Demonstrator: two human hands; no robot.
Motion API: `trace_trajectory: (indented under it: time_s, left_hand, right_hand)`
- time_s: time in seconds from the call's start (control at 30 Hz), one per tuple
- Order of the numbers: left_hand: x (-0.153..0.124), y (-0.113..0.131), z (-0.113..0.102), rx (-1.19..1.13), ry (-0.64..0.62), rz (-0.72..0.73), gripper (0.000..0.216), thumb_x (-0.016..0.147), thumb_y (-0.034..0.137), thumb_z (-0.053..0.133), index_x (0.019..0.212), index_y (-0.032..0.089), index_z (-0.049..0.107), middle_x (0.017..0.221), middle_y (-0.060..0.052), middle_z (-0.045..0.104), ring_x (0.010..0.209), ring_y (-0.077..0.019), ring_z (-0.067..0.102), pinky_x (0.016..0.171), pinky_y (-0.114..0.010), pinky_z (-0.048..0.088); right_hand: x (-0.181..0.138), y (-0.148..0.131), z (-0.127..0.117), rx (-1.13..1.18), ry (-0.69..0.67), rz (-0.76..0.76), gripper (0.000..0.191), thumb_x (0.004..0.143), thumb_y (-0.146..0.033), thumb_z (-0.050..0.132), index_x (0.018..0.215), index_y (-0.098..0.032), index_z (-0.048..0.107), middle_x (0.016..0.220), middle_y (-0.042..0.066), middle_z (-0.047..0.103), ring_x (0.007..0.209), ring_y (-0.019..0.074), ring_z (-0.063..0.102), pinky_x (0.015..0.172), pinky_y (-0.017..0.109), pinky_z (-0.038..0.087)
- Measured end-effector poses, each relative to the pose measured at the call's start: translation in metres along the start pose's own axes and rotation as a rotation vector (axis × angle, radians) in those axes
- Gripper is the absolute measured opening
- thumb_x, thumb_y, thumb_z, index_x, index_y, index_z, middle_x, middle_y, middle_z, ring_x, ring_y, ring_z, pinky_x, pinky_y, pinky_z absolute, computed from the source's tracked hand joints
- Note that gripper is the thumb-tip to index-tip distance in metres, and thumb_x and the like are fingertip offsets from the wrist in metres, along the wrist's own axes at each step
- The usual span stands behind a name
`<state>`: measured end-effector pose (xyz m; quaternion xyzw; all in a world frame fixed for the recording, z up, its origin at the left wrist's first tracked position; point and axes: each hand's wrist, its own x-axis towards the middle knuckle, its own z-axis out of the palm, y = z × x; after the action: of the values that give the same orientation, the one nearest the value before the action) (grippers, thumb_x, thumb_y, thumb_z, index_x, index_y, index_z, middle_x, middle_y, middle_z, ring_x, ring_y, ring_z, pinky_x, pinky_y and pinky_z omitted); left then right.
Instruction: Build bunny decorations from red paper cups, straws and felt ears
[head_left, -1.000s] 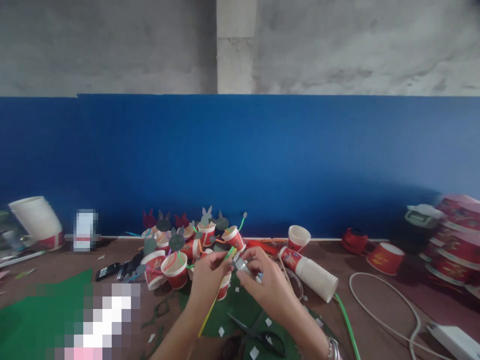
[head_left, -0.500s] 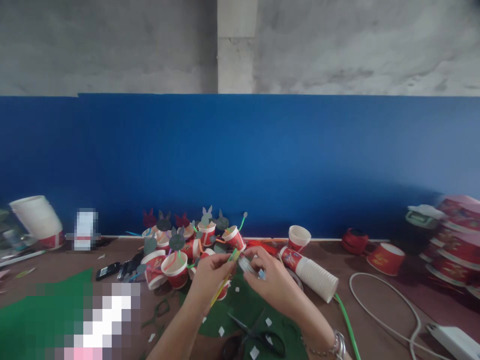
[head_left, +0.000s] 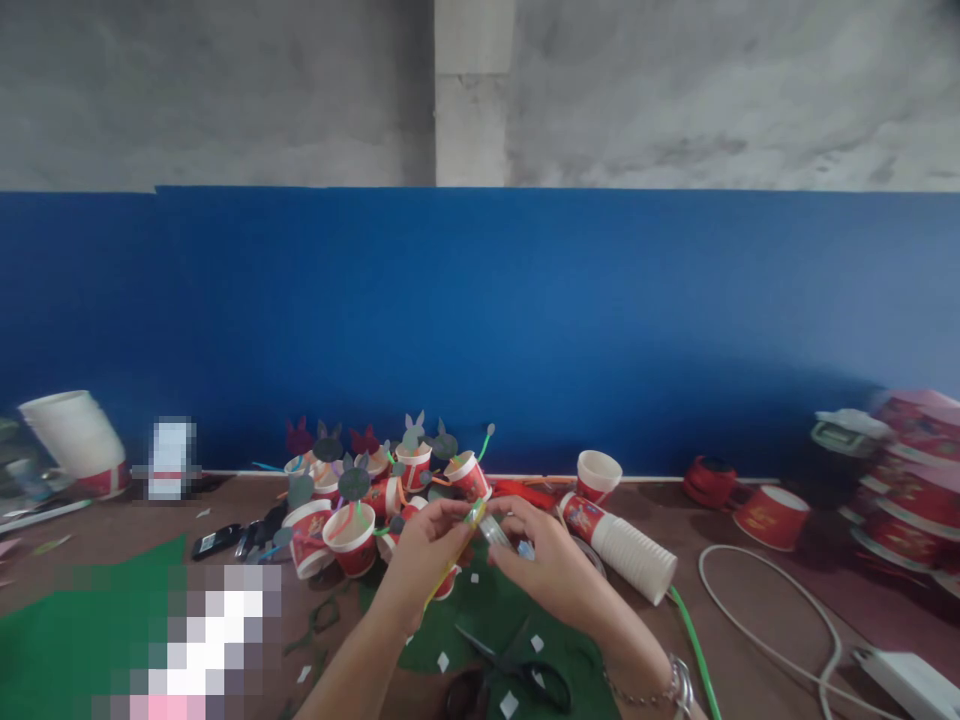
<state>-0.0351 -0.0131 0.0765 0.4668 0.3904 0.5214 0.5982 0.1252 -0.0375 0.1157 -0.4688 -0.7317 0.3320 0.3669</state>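
My left hand (head_left: 422, 553) pinches a thin yellow-green straw (head_left: 450, 563) near its upper end. My right hand (head_left: 547, 565) meets it at the straw's tip, holding a small clear roll of tape (head_left: 498, 530) against it. Both hands hover over a dark green felt piece (head_left: 495, 625) on the brown table. Black scissors (head_left: 517, 672) lie on that felt just below my hands. Behind my hands stands a cluster of red-and-white paper cups (head_left: 352, 535) with straws and felt bunny shapes.
A lying stack of paper cups (head_left: 622, 548) and one upright cup (head_left: 598, 473) sit to the right. A white cable (head_left: 772, 620) and a white adapter (head_left: 911, 680) lie far right, beside stacked red bowls (head_left: 911, 490). Green felt sheet (head_left: 82, 625) lies left; a blue wall panel (head_left: 480, 320) rises behind.
My hands have drawn closer together at the straw's tip, and the right hand turned the tape roll slightly. Everything on the table stayed put.
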Motion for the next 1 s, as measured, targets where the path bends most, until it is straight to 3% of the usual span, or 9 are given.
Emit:
trace_trajectory:
  time_s: [0.13, 0.37, 0.47, 0.6, 0.83, 1.0]
  left_hand:
    - [-0.004, 0.004, 0.005, 0.292, 0.025, 0.145, 0.027, 0.068, 0.028, 0.067, 0.092, 0.015, 0.064, 0.066, -0.001, 0.064, 0.06, -0.014, 0.058, 0.057, -0.025, 0.044]
    - [-0.008, -0.007, 0.003, 0.726, 0.122, 0.497, 0.026, 0.08, 0.017, 0.05, 0.103, 0.018, 0.06, 0.097, -0.009, 0.068, 0.09, -0.0223, 0.064, 0.079, -0.035, 0.05]
    - [-0.006, -0.015, -0.001, 0.972, 0.19, 0.715, 0.028, 0.083, 0.018, 0.047, 0.108, 0.018, 0.058, 0.099, -0.011, 0.066, 0.093, -0.0236, 0.062, 0.08, -0.036, 0.05]
    - [-0.005, -0.02, -0.006, 1.21, 0.249, 0.904, 0.026, 0.088, 0.016, 0.041, 0.107, 0.017, 0.058, 0.092, -0.011, 0.067, 0.087, -0.0232, 0.063, 0.073, -0.034, 0.05]
    - [-0.01, -0.015, -0.004, 1.359, 0.263, 0.959, 0.02, 0.085, 0.012, 0.048, 0.1, 0.017, 0.06, 0.082, -0.006, 0.068, 0.077, -0.0218, 0.063, 0.067, -0.031, 0.048]
    - [-0.011, -0.015, -0.002, 1.347, 0.259, 0.952, 0.021, 0.075, 0.004, 0.052, 0.089, 0.018, 0.061, 0.08, -0.005, 0.068, 0.073, -0.0211, 0.062, 0.064, -0.03, 0.048]
  right_hand:
    - [0.001, -0.001, 0.001, 0.037, 0.015, 0.005, 0.032, 0.074, -0.015, 0.05, 0.106, -0.017, 0.055, 0.066, -0.003, 0.061, 0.061, 0.0132, 0.054, 0.055, 0.022, 0.039]
    - [0.001, 0.0, 0.006, 0.03, 0.036, 0.0, 0.033, 0.075, -0.017, 0.051, 0.108, -0.016, 0.056, 0.067, -0.002, 0.062, 0.063, 0.0145, 0.056, 0.059, 0.024, 0.042]
    - [0.001, 0.001, 0.011, 0.054, 0.046, 0.025, 0.033, 0.077, -0.019, 0.05, 0.11, -0.016, 0.053, 0.07, -0.001, 0.065, 0.066, 0.0156, 0.058, 0.061, 0.025, 0.043]
    - [0.0, 0.001, 0.017, 0.086, 0.061, 0.031, 0.047, 0.078, -0.018, 0.05, 0.124, -0.016, 0.038, 0.065, -0.004, 0.063, 0.066, 0.0156, 0.058, 0.063, 0.027, 0.043]
    - [-0.007, -0.01, 0.02, 0.083, 0.094, -0.001, 0.051, 0.082, -0.021, 0.05, 0.128, -0.016, 0.032, 0.063, -0.004, 0.061, 0.067, 0.016, 0.057, 0.068, 0.03, 0.044]
    - [-0.013, -0.015, 0.025, 0.1, 0.162, -0.13, 0.049, 0.084, -0.022, 0.05, 0.129, -0.019, 0.034, 0.075, -0.001, 0.063, 0.079, 0.0174, 0.06, 0.078, 0.032, 0.046]
